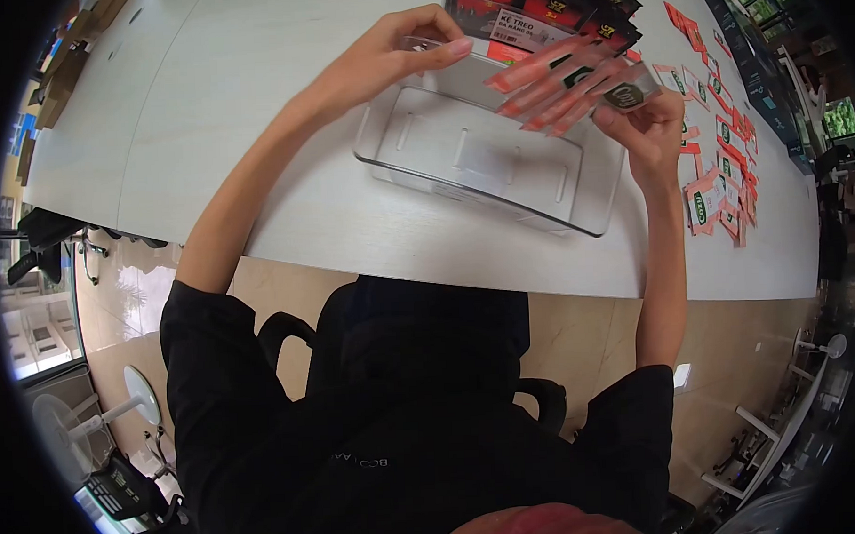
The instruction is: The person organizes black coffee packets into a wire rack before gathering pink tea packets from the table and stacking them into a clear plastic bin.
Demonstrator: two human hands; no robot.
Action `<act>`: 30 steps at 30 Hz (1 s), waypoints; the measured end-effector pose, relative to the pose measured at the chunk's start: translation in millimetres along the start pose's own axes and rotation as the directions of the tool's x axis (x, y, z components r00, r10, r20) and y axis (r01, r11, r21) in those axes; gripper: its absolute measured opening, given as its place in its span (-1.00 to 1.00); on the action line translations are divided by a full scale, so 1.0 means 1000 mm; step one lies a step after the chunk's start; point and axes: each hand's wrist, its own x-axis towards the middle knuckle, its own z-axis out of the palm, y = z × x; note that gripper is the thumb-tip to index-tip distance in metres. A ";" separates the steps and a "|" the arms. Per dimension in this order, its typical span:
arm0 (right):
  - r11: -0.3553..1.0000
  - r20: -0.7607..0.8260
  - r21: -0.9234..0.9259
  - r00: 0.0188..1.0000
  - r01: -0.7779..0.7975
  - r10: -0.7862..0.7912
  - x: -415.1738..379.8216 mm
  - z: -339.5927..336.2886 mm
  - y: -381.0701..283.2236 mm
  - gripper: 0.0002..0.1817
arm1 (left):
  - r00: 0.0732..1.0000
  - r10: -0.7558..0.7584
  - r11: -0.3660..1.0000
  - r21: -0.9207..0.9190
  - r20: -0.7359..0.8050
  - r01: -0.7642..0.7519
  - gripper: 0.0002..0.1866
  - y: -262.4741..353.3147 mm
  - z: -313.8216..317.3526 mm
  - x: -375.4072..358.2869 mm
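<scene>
A clear plastic bin [480, 162] lies on the white table in front of me, its bottom bare. My left hand [420, 43] is closed at the bin's far left corner, thumb and fingers pinching the rim. Several pink-and-white sachets with a green Cozy logo [558, 85] are fanned out in my right hand [647, 132], above the right end of the bin. The fingertips behind those sachets are partly hidden.
Behind the bin, another clear bin holds black-and-red packets [550, 7] and bears a white label [523, 28]. Loose pink sachets [726, 186] are strewn along the table's right side. A dark box [755, 86] stands at the right edge, cardboard [63, 77] at the far left.
</scene>
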 end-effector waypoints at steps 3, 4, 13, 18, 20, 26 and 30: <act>0.892 0.174 -0.445 0.985 0.077 0.003 0.010 -0.005 -0.020 -0.74 | 0.988 0.126 0.987 -0.092 -0.087 -0.134 -0.64 0.002 0.028 -0.005; 0.893 0.178 -0.444 0.984 0.073 0.008 0.011 -0.007 -0.021 -0.74 | 0.969 0.210 0.963 -0.145 -0.131 -0.228 -0.62 0.004 0.035 -0.008; 0.531 0.351 -0.772 0.931 0.351 -0.105 0.008 0.005 -0.033 -0.72 | 0.870 0.396 0.917 0.071 -0.294 -0.393 -0.57 -0.005 0.056 -0.018; 0.436 0.447 -0.817 0.892 0.378 0.063 0.005 0.019 -0.041 -0.71 | 0.896 0.306 0.948 0.012 -0.323 -0.320 -0.53 -0.005 0.056 -0.020; 0.445 0.430 -0.820 0.901 0.359 0.066 0.005 0.023 -0.044 -0.68 | 0.908 0.261 0.961 -0.002 -0.328 -0.276 -0.51 -0.003 0.055 -0.021; 0.610 0.361 -0.750 0.931 0.256 0.053 0.009 0.034 -0.032 -0.56 | 0.918 0.199 0.959 -0.123 -0.343 -0.254 -0.48 0.003 0.066 -0.019; 0.529 0.450 -0.766 0.892 0.365 0.036 0.016 0.060 -0.026 -0.47 | 0.949 0.098 0.978 -0.146 -0.300 -0.148 -0.49 0.007 0.065 -0.022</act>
